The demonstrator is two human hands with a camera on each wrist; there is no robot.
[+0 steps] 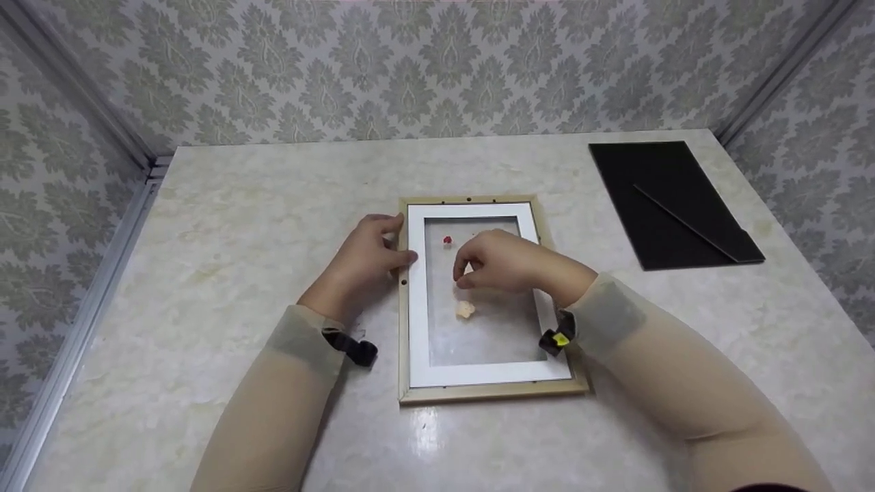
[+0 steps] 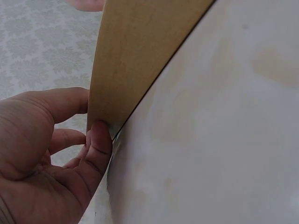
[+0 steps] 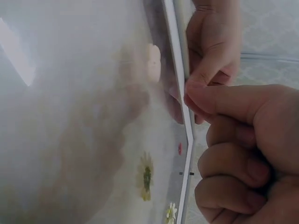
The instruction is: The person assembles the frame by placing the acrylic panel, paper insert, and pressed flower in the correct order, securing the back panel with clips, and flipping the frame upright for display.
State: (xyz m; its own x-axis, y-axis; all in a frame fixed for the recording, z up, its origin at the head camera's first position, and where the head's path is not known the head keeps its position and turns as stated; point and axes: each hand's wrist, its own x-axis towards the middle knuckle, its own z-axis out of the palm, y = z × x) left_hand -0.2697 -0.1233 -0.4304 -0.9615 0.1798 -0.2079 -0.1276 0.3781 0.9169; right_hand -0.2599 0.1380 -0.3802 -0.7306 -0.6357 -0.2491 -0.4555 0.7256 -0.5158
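Well, closest to me is the bottom edge of a wooden frame (image 1: 492, 394), which lies flat on the pale table (image 1: 260, 205). It is light brown, with small dark dots on its rim. Inside it runs a wide white border (image 1: 489, 374), and the middle is see-through and shiny. A cream flower (image 1: 465, 310) sits in that middle part. Just past it is my right hand (image 1: 499, 260), with fingers curled and thumb and pointer tips close together; I can't tell if they hold something tiny. My left hand (image 1: 362, 253) pinches the frame's left side, thumb on top. Farther up is a little red flower (image 1: 448, 240). My right wrist camera also shows a yellow flower (image 3: 145, 178) and a white flower (image 3: 170, 213). Off to the right lies a black board (image 1: 636, 232), and behind everything is a leafy-patterned wall (image 1: 362, 55).
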